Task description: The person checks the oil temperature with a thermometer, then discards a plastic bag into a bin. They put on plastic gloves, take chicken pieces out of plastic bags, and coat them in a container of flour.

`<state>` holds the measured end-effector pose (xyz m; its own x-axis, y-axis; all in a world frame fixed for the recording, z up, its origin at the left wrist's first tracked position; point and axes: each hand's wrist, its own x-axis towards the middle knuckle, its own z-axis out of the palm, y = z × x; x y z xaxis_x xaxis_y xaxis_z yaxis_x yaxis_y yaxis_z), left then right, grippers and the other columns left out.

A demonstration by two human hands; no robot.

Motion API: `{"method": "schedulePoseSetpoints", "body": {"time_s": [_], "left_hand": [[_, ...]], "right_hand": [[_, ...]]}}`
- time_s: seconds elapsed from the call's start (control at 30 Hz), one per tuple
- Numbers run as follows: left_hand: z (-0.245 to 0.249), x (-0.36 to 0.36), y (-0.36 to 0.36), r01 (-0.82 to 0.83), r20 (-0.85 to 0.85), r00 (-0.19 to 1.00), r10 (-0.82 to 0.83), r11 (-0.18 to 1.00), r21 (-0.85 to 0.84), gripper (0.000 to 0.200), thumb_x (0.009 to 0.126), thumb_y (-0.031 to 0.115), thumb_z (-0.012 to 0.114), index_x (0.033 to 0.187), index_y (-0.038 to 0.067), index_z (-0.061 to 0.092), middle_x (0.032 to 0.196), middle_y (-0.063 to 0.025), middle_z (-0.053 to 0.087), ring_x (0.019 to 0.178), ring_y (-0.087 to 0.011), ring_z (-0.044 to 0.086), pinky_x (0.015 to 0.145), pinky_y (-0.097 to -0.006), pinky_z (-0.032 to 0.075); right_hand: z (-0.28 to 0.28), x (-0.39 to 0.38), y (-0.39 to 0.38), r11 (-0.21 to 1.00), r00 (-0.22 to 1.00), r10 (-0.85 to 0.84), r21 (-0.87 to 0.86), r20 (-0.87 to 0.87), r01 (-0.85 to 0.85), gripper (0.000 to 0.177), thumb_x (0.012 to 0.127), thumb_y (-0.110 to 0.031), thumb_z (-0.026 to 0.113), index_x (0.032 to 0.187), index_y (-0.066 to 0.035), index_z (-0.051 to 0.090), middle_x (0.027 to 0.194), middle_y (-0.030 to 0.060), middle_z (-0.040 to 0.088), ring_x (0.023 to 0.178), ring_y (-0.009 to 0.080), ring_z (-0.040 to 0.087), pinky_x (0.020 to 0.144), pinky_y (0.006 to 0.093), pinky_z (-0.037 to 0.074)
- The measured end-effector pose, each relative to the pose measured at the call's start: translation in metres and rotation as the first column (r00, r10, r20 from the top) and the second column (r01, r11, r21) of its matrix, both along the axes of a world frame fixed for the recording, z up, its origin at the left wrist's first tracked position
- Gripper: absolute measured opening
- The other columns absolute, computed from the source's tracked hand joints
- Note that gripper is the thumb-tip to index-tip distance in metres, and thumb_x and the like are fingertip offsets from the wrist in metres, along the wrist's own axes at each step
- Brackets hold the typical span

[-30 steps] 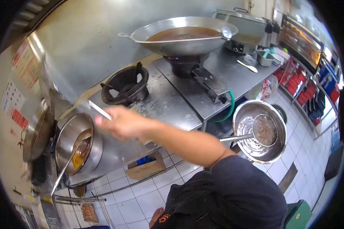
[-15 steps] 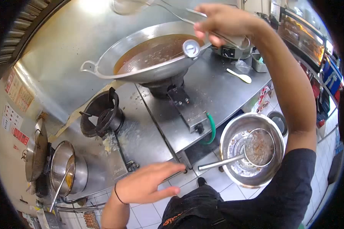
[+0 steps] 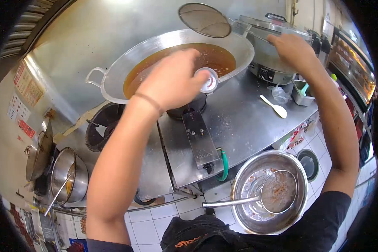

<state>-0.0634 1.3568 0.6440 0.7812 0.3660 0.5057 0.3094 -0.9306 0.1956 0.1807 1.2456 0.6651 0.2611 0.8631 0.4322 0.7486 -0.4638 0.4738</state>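
Note:
My left hand (image 3: 174, 80) is over the near side of a large wok (image 3: 113, 86) of brown oil (image 3: 222, 56), thumb and index finger apart, beside a round dial thermometer (image 3: 208, 80) at the rim. Its other fingers are partly hidden. At the upper right, my right hand (image 3: 292, 48) is closed round the thin handle of a flat mesh strainer (image 3: 205, 20). The strainer's round head is raised above the wok's far edge, and the handle crosses in front of a lidded cooker (image 3: 266, 54).
A white spoon (image 3: 275, 107), plastic bag (image 3: 280, 94) and small metal tray (image 3: 302, 98) rest on the steel counter (image 3: 239, 126). Below is a steel basin (image 3: 235, 185) holding a sieve (image 3: 279, 191). An unused burner (image 3: 98, 130) and steel pot (image 3: 80, 180) are at left.
My left hand has moved up from the lower middle to the wok. My right hand has shifted right and down in view, and the strainer's head now shows fully. The camera view has shifted.

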Motion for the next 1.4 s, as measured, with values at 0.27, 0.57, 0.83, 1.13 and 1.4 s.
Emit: {"method": "schedulePoseSetpoints", "body": {"time_s": [0.27, 0.57, 0.83, 1.13, 1.4], "left_hand": [[-0.014, 0.019, 0.020, -0.078, -0.051, 0.996, 0.072, 0.989, -0.124, 0.025, 0.072, 0.021, 0.057, 0.081, -0.002, 0.059, 0.074, -0.0194, 0.059, 0.070, -0.0313, 0.057, 0.067, -0.0343, 0.044], [0.020, -0.068, -0.007, 0.018, 0.062, 0.998, 0.004, 0.937, -0.348, 0.014, 0.079, 0.011, 0.054, 0.080, -0.003, 0.055, 0.068, -0.0033, 0.057, 0.062, -0.0073, 0.052, 0.056, -0.0219, 0.043], [0.055, -0.186, -0.009, -0.071, 0.315, 0.933, 0.176, 0.946, -0.316, 0.019, 0.082, 0.012, 0.053, 0.094, -0.003, 0.051, 0.082, -0.0011, 0.056, 0.075, -0.0062, 0.051, 0.067, -0.0190, 0.041], [0.050, -0.270, -0.008, -0.148, 0.482, 0.833, 0.272, 0.949, -0.279, 0.017, 0.081, 0.010, 0.053, 0.091, -0.003, 0.052, 0.080, -0.0017, 0.055, 0.072, -0.0051, 0.050, 0.065, -0.0178, 0.040], [0.036, -0.321, -0.016, -0.162, 0.500, 0.811, 0.303, 0.938, -0.305, 0.017, 0.080, 0.011, 0.055, 0.090, -0.003, 0.052, 0.079, 0.0004, 0.053, 0.072, -0.0043, 0.048, 0.067, -0.0174, 0.038]], "right_hand": [[0.008, 0.018, 0.035, 0.988, 0.988, -0.150, 0.021, -0.046, 0.151, 0.023, 0.077, -0.009, 0.040, 0.091, -0.005, 0.058, 0.093, 0.0147, 0.058, 0.088, 0.0282, 0.057, 0.071, 0.0380, 0.047], [0.016, -0.004, 0.082, 0.932, 0.936, -0.226, -0.339, -0.268, 0.128, 0.023, 0.074, -0.010, 0.045, 0.093, -0.003, 0.058, 0.079, 0.0133, 0.060, 0.071, 0.0237, 0.060, 0.057, 0.0334, 0.048], [0.019, -0.069, 0.098, 0.808, 0.755, -0.182, -0.533, -0.630, -0.250, 0.024, 0.078, -0.014, 0.046, 0.097, -0.003, 0.055, 0.052, 0.0063, 0.051, 0.041, 0.0141, 0.049, 0.039, 0.0265, 0.040], [0.015, -0.133, 0.117, 0.803, 0.601, -0.078, -0.407, -0.795, -0.434, 0.028, 0.081, -0.016, 0.047, 0.107, -0.006, 0.051, 0.050, 0.0012, 0.046, 0.040, 0.0097, 0.043, 0.037, 0.0234, 0.036], [0.016, -0.166, 0.079, 0.849, 0.381, -0.070, -0.256, -0.922, -0.462, 0.031, 0.085, -0.018, 0.045, 0.114, -0.008, 0.046, 0.049, -0.0015, 0.041, 0.039, 0.0069, 0.040, 0.036, 0.0210, 0.033]]}}
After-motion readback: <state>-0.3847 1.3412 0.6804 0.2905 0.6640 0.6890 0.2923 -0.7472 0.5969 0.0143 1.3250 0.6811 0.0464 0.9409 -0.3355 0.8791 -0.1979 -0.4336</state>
